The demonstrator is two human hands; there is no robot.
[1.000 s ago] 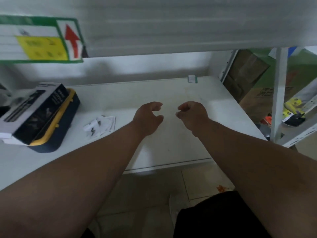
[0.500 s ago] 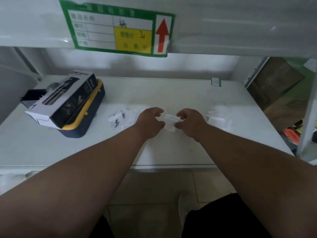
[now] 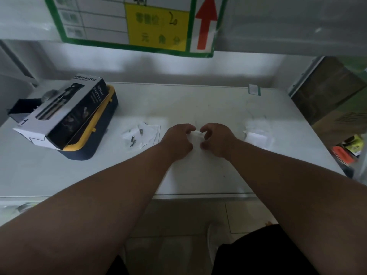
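**White packet (image 3: 196, 133) pinched between both hands over the shelf**

The packet is small and pale, and it sits in the narrow gap between the two hands, just above the middle of the white shelf (image 3: 198, 104). It looks like a little plastic bag, though the view is too soft there to be sure. The left hand (image 3: 178, 142) has its fingers curled over the packet's left edge, with the thumb tucked below. The right hand (image 3: 218, 141) mirrors it, its fingers (image 3: 206, 129) bent onto the right edge and the thumb underneath. The knuckles of the two hands are nearly touching. Both forearms reach in from the near edge of the shelf.

Just left of the left hand lies a scatter of small bags (image 3: 143, 133), with dark metal fittings showing on them. Near the right hand, but apart from it, is a loose heap of clear bags (image 3: 256, 133).

At the far left a black and white spray bottle box (image 3: 65, 114) rests tilted on top of a navy case (image 3: 103, 124) with a yellow rim. A small green-edged tag (image 3: 254, 89) stands at the back edge of the shelf. On the front of the shelf above hangs a green-bordered price label (image 3: 139, 22) with a yellow panel and a red arrow pointing up. A brown cardboard carton (image 3: 327, 92) stands beyond the right end of the shelf.
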